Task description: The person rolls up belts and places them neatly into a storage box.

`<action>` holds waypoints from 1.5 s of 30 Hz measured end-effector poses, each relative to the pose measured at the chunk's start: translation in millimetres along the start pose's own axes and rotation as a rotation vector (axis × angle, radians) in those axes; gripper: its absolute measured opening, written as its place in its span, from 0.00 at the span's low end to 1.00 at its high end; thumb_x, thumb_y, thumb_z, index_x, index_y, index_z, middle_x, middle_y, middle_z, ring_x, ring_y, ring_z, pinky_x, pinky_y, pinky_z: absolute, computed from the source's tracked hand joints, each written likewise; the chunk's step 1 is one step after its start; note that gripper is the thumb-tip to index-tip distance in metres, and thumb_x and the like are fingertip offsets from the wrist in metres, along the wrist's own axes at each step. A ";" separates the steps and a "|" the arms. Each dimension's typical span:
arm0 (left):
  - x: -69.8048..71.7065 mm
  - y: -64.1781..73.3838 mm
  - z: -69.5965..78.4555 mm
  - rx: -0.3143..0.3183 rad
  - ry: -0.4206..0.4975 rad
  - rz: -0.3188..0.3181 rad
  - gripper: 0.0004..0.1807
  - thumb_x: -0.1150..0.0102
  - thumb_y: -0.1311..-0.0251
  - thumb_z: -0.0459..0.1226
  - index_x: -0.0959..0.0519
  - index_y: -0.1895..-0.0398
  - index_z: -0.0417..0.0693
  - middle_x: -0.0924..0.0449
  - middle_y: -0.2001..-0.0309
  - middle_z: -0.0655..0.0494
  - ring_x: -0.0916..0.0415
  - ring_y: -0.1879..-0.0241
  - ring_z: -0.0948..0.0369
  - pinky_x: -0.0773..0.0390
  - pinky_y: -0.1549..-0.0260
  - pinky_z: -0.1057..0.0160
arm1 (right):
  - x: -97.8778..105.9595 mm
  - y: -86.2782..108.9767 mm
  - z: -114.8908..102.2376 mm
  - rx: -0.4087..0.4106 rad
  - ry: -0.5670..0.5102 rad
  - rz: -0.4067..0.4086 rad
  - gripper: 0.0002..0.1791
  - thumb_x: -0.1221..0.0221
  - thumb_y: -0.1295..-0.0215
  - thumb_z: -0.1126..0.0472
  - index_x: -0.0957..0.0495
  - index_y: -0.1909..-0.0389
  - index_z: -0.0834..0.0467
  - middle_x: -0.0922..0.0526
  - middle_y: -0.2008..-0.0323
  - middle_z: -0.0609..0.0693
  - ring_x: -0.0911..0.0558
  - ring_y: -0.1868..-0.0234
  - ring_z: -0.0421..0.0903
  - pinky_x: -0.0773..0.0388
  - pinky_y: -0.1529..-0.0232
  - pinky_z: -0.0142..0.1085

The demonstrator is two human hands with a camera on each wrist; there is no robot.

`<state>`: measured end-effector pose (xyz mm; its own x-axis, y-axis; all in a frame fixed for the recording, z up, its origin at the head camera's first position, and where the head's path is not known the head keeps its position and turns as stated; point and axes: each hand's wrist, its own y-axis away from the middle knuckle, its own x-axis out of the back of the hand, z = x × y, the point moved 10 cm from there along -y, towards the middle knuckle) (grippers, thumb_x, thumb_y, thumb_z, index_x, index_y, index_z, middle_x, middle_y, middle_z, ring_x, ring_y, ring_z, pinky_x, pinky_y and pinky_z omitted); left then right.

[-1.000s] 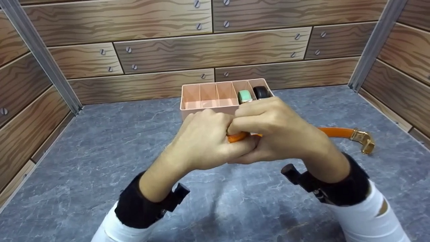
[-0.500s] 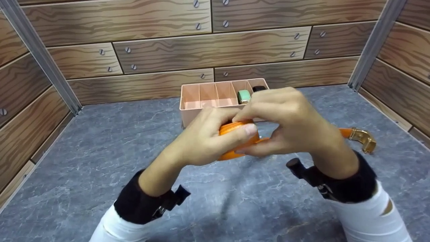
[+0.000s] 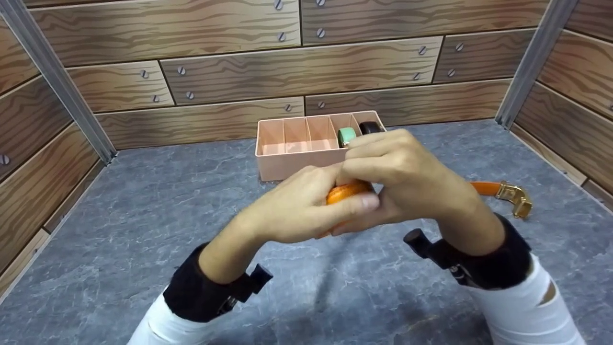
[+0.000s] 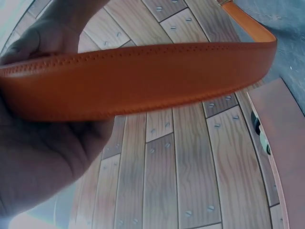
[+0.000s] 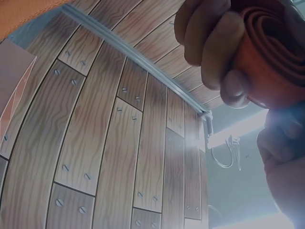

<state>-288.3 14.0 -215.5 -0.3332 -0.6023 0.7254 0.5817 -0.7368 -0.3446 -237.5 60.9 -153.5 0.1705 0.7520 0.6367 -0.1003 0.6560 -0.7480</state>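
Above the table's middle, an orange belt is wound into a coil (image 3: 348, 192), mostly covered by both hands. My left hand (image 3: 299, 211) grips the coil, its thumb lying along the front. From the right, my right hand (image 3: 407, 184) pinches the belt with curled fingers and partly hides it. Spiral layers of the coil (image 5: 274, 57) show among fingers in the right wrist view. A stitched length of strap (image 4: 143, 78) crosses the left wrist view. The belt's gold buckle (image 3: 517, 199) lies on the table beyond the right forearm.
Behind the hands, a pink divided box (image 3: 301, 164) stands near the back wall. A green roll (image 3: 346, 136) and a black roll (image 3: 369, 127) sit in its right-hand compartments. Wood-patterned walls (image 3: 297, 74) bound the grey marbled table (image 3: 158, 206).
The right hand lifted off and spread around the coil, then came back down against the left hand. The coil turned in the grip and is more covered than half a second ago.
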 end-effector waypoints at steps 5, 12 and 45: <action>-6.7 -2.6 5.0 -0.082 0.229 -0.074 0.18 0.44 0.35 0.55 0.26 0.53 0.53 0.23 0.71 0.59 0.25 0.78 0.62 0.24 0.80 0.64 | 13.9 1.5 8.4 -0.024 -0.201 0.090 0.19 0.25 0.50 0.50 0.21 0.79 0.58 0.30 0.84 0.44 0.37 0.81 0.38 0.42 0.77 0.27; -7.1 -4.9 9.3 -0.147 0.264 -0.039 0.20 0.47 0.35 0.56 0.25 0.56 0.50 0.23 0.72 0.59 0.26 0.78 0.62 0.26 0.80 0.65 | 17.1 2.1 15.8 -0.048 -0.383 0.128 0.18 0.22 0.55 0.52 0.19 0.79 0.59 0.34 0.86 0.43 0.39 0.82 0.36 0.44 0.78 0.25; 7.8 -5.8 7.5 -0.179 0.133 0.107 0.21 0.53 0.32 0.55 0.22 0.60 0.47 0.25 0.74 0.59 0.30 0.79 0.66 0.28 0.80 0.65 | 18.2 -0.4 10.8 -0.064 -0.207 0.125 0.22 0.19 0.63 0.52 0.18 0.74 0.61 0.26 0.82 0.44 0.35 0.79 0.39 0.39 0.75 0.27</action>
<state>-288.7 15.9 -203.4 -0.3783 -0.7062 0.5985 0.4824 -0.7022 -0.5236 -245.0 75.0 -139.6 -0.0444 0.8282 0.5587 -0.0446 0.5570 -0.8293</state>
